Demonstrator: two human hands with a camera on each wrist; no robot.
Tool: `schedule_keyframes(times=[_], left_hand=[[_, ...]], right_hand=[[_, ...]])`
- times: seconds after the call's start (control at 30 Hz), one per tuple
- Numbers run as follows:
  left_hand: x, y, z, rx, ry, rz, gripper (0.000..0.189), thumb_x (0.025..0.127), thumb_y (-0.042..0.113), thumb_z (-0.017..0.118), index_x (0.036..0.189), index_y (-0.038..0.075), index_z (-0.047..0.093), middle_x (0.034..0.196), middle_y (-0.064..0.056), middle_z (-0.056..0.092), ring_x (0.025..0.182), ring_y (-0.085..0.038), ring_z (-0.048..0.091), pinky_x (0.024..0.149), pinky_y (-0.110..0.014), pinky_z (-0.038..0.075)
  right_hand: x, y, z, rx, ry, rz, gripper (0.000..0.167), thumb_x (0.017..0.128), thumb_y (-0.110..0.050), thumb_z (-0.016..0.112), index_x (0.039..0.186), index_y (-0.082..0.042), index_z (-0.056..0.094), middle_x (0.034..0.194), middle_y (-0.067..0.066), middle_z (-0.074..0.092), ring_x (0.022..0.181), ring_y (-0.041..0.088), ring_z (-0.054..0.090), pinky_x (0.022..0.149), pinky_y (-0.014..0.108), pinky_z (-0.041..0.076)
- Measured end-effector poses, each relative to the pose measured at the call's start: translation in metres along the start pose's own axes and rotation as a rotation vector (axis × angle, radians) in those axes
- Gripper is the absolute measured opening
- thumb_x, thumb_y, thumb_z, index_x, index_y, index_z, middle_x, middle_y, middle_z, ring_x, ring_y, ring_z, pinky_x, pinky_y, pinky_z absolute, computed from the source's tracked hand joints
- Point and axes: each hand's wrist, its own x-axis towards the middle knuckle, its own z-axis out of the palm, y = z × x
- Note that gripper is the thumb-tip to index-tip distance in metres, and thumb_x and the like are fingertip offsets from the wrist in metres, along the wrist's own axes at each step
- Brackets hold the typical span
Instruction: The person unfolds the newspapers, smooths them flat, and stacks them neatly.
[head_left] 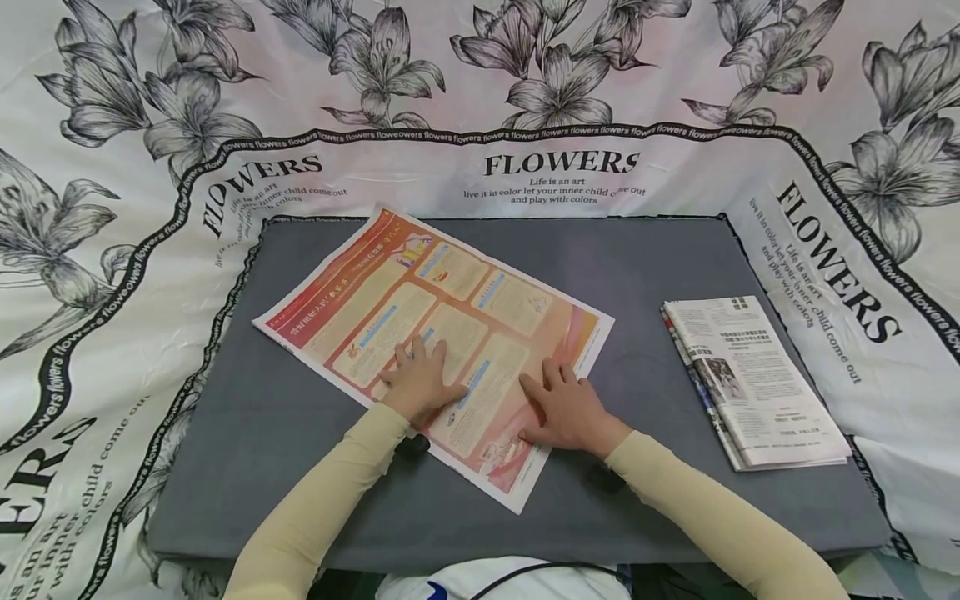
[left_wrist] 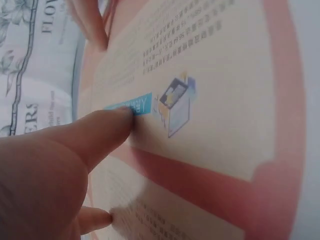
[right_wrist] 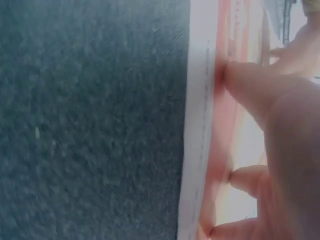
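A newspaper [head_left: 483, 321], printed in orange and red with pale text boxes, lies slantwise on the dark grey table. My left hand [head_left: 418, 385] rests on its lower left part with the fingers spread. In the left wrist view, the thumb [left_wrist: 107, 127] touches a blue heading beside a small drawing of a box. Near the newspaper's lower right edge, my right hand [head_left: 572, 408] presses on the page, fingers apart. The right wrist view shows its fingertips [right_wrist: 240, 75] on the pink print, just inside the white margin [right_wrist: 197, 130]. Neither hand grips anything.
A stack of folded newspapers [head_left: 757, 383] lies at the table's right side. The grey tabletop [head_left: 637, 258] is bordered by a white cloth [head_left: 420, 179] with flower drawings and lettering. A black cable [head_left: 540, 568] crosses the person's white clothing at the front edge.
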Motion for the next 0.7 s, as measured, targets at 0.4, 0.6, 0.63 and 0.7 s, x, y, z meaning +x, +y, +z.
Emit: schedule_keyframes(times=[0.4,0.6,0.63,0.7], left_hand=[[-0.001,-0.01,0.0,0.043,-0.044,0.112,0.095,0.084,0.059,0.076,0.161,0.023,0.033,0.169,-0.023,0.014,0.152,-0.059,0.01,0.095,-0.088,0.032],[-0.008,-0.011,0.0,0.118,-0.092,0.261,0.096,0.084,0.058,0.077,0.161,0.024,0.033,0.171,-0.02,0.015,0.154,-0.054,0.011,0.104,-0.085,0.028],[-0.008,-0.011,-0.001,0.125,-0.098,0.283,0.096,0.083,0.057,0.078,0.161,0.024,0.033,0.171,-0.019,0.015,0.155,-0.053,0.012,0.105,-0.084,0.027],[-0.009,-0.012,-0.002,0.129,-0.107,0.327,0.095,0.082,0.056,0.08,0.16,0.024,0.035,0.171,-0.018,0.017,0.155,-0.051,0.013,0.108,-0.082,0.027]], right_hand=[[0.025,0.037,-0.027,0.102,-0.002,0.001,0.088,0.085,-0.055,0.074,0.154,-0.007,0.044,0.158,0.031,0.036,0.141,0.054,0.037,0.108,0.068,0.039],[0.044,0.051,-0.024,0.122,-0.053,0.021,0.09,0.085,-0.052,0.075,0.157,-0.011,0.041,0.163,0.031,0.027,0.147,0.056,0.03,0.112,0.072,0.033],[0.047,0.052,-0.023,0.126,-0.055,0.014,0.089,0.084,-0.051,0.076,0.157,-0.012,0.041,0.163,0.031,0.027,0.147,0.056,0.03,0.112,0.073,0.032],[0.052,0.053,-0.021,0.135,-0.065,-0.007,0.089,0.083,-0.051,0.078,0.157,-0.014,0.042,0.164,0.03,0.027,0.149,0.056,0.028,0.113,0.073,0.031]])
